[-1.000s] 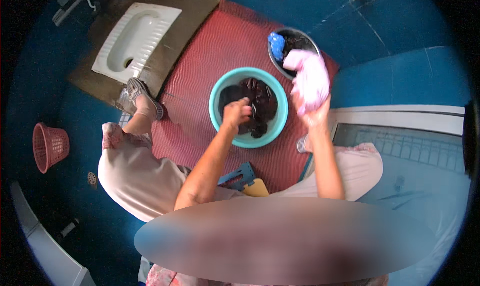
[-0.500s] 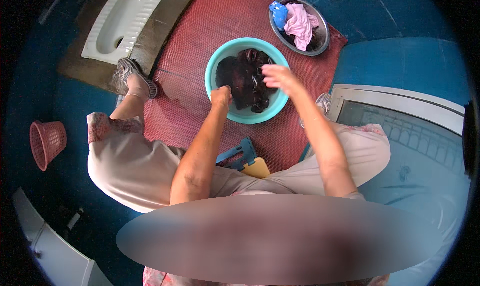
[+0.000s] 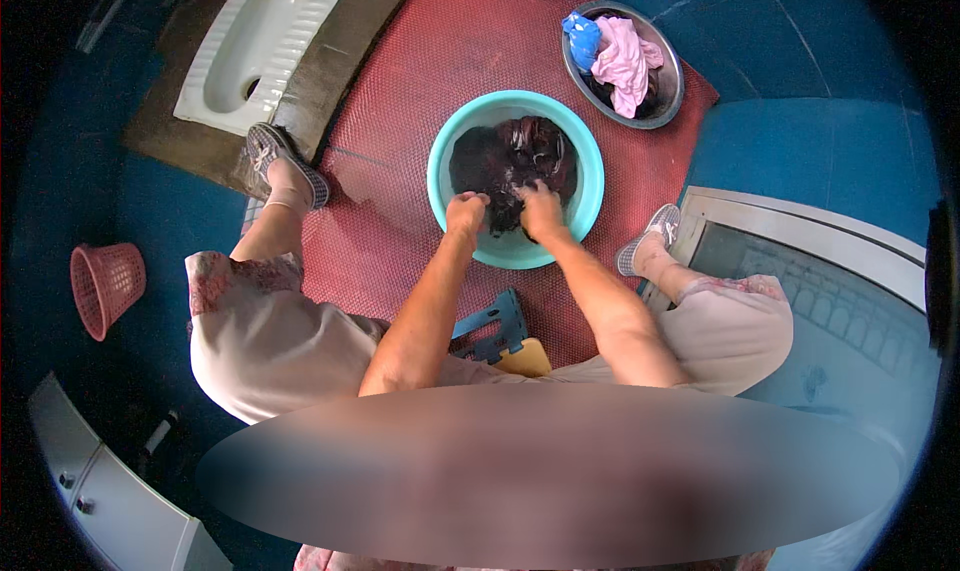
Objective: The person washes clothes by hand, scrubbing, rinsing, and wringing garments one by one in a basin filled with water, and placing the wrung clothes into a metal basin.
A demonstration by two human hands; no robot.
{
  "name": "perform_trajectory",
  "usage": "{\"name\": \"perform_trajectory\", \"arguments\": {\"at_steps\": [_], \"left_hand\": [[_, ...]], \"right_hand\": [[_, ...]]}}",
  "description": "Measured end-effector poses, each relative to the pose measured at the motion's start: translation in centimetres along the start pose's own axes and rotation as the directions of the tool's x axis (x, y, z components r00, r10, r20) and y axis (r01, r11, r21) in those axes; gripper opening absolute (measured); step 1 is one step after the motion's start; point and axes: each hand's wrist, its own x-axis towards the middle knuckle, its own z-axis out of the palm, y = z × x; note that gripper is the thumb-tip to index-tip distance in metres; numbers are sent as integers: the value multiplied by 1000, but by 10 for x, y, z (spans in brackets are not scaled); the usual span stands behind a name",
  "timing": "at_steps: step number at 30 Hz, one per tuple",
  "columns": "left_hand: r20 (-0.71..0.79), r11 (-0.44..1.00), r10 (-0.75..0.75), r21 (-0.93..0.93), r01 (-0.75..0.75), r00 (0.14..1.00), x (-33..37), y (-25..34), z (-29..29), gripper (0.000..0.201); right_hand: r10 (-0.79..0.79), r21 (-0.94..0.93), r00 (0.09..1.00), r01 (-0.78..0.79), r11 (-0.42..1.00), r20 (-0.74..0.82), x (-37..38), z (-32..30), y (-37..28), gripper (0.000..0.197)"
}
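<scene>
A turquoise plastic basin (image 3: 437,161) stands on the floor between my feet, holding water and soaked dark cloth (image 3: 525,151). My left hand (image 3: 467,213) is closed at the basin's near-left inner side, just over the water; what its curled fingers hold, if anything, is hidden. Inside the near right part of the basin, my right hand (image 3: 542,214) is closed on the dark cloth, its fingertips bent down into the wet folds.
At the far right is a metal basin (image 3: 675,96) with pink cloth (image 3: 625,63) and blue cloth (image 3: 582,39). A squat toilet (image 3: 262,46) lies far left, a pink basket (image 3: 107,283) at left. A blue-and-yellow stool (image 3: 505,326) is close before me; a white-framed door (image 3: 800,216) stands right.
My right hand has come down from above the basin's right side onto the dark cloth, nearer to my left hand. My left hand stays near the rim. The whole view has shifted slightly.
</scene>
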Motion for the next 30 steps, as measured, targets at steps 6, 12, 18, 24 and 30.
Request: {"name": "perform_trajectory", "arguments": {"at_steps": [6, 12, 18, 24, 30], "left_hand": [[10, 985, -169, -32, 169, 986, -12, -4, -5, 24], [171, 925, 225, 271, -265, 959, -8, -17, 11, 52], [88, 903, 429, -7, -431, 899, 8, -46, 1, 46], [150, 894, 182, -438, -100, 972, -57, 28, -3, 16], [-103, 783, 366, -503, -366, 925, -22, 34, -6, 13]], "right_hand": [[56, 864, 971, -233, 447, 233, -2, -51, 1, 34], [63, 947, 965, -262, 187, 255, -14, -123, -26, 30], [10, 984, 988, -158, 87, 157, -44, -184, -76, 27], [71, 915, 995, 41, 400, -76, -35, -187, -39, 44], [28, 280, 995, 1, 960, -99, -8, -100, -4, 55]]}}
